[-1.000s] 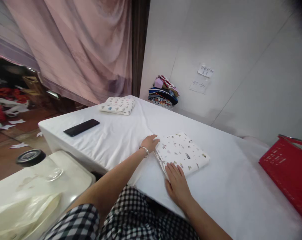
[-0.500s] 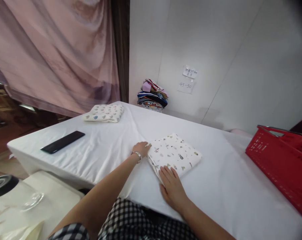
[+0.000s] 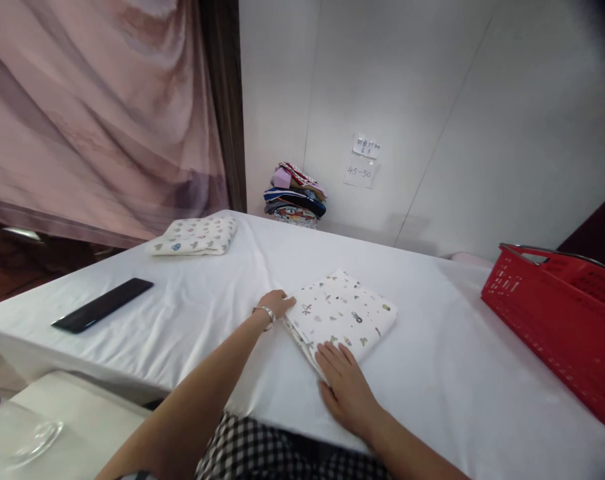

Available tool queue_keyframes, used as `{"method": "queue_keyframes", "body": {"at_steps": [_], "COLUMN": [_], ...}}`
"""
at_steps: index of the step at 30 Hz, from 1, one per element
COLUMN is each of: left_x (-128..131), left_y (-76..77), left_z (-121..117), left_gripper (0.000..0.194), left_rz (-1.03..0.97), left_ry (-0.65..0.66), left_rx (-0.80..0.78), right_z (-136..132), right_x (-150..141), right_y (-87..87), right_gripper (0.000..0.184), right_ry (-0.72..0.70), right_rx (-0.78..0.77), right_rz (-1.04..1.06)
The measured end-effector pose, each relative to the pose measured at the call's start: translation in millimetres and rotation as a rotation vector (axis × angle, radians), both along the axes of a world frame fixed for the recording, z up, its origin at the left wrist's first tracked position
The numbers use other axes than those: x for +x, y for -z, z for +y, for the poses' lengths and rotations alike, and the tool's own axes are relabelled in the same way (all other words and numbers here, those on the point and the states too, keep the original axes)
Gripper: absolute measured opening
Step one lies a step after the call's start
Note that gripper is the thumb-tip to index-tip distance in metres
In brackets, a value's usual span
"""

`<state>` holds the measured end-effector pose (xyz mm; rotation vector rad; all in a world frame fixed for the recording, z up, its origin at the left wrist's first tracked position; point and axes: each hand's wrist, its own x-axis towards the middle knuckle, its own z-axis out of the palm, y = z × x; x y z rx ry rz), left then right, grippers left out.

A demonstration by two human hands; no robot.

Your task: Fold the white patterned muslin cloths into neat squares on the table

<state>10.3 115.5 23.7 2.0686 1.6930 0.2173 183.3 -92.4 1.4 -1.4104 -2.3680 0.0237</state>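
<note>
A folded white cloth (image 3: 339,310) with small printed figures lies on the white-covered table in front of me. At its left corner my left hand (image 3: 276,305), with a bracelet on the wrist, closes on the edge, thumb on the cloth; the other fingertips are partly hidden. My right hand (image 3: 346,387) rests flat on the near edge, fingers stretched over the fabric. Further back on the left is a second folded cloth (image 3: 197,236), white with grey, blue and pink prints, untouched.
A flat black object (image 3: 105,305) lies on the table's left part. The red plastic basket (image 3: 557,327) stands at the right. Behind the far edge is a pile of folded fabrics (image 3: 296,193) by the wall. A clear container (image 3: 25,437) sits on a pale surface at lower left.
The view has swung a little, so the surroundings appear further left. Both hands keep nearly the same places on the folded cloth.
</note>
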Motion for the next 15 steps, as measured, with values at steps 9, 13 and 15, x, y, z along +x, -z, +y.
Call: {"method": "queue_keyframes", "body": {"at_steps": [9, 13, 15], "left_x": [3, 9, 12], "left_y": [-8.5, -8.9, -9.2], "left_z": [4, 12, 17], "left_gripper": [0.044, 0.048, 0.052], "left_rz": [0.040, 0.049, 0.048], "left_ry": [0.073, 0.108, 0.115], "left_rx": [-0.055, -0.102, -0.120], "right_z": [-12, -19, -18], "right_x": [59, 77, 74], "right_y": [4.6, -6.1, -14.1], "right_gripper": [0.046, 0.065, 0.069], "right_ry": [0.547, 0.751, 0.704], "right_rx": [-0.079, -0.456, -0.621], "right_rz": [0.764, 1.432, 1.612]}}
